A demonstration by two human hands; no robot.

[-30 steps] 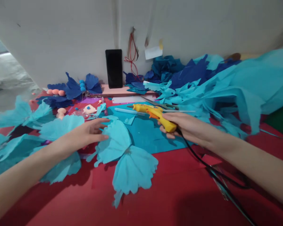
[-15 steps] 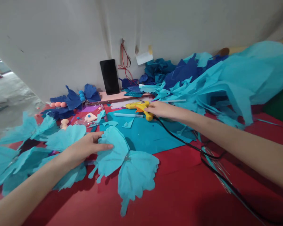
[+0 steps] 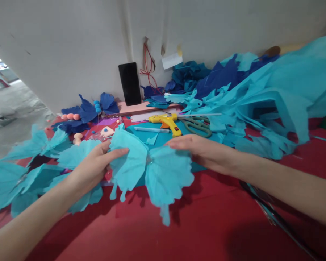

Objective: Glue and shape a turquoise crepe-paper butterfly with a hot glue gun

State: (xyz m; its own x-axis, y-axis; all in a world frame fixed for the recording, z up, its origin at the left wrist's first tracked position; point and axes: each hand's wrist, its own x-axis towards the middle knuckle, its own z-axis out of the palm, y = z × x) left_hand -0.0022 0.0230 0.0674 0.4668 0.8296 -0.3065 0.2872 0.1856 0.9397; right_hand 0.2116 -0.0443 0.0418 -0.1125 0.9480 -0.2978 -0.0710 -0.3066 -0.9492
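Note:
A light-blue paper butterfly [image 3: 168, 174] is held up over the red tabletop [image 3: 141, 235], its scalloped wings spread. My left hand [image 3: 100, 159] pinches the left wing, thumb on the front face. At the upper edge of the right wing, my right hand [image 3: 201, 150] has closed its thumb and fingers; the fingertips behind the paper are hidden. Just beyond lies a yellow glue gun [image 3: 167, 121] on a teal sheet [image 3: 132, 128], with a glue stick [image 3: 151, 129] at its left and scissors [image 3: 197, 127] with green handles at its right.
More light-blue butterflies [image 3: 19, 181] lie at the left. A dark-blue butterfly [image 3: 88, 110] with blue beads and some peach beads [image 3: 70, 116] sit behind them. A black phone [image 3: 129, 85] leans on the wall. Crumpled light-blue paper [image 3: 282, 90] is heaped at the right.
My right hand has let go of the glue gun, which now lies on the table, and has taken the butterfly's right wing. The butterfly has risen and levelled between both hands.

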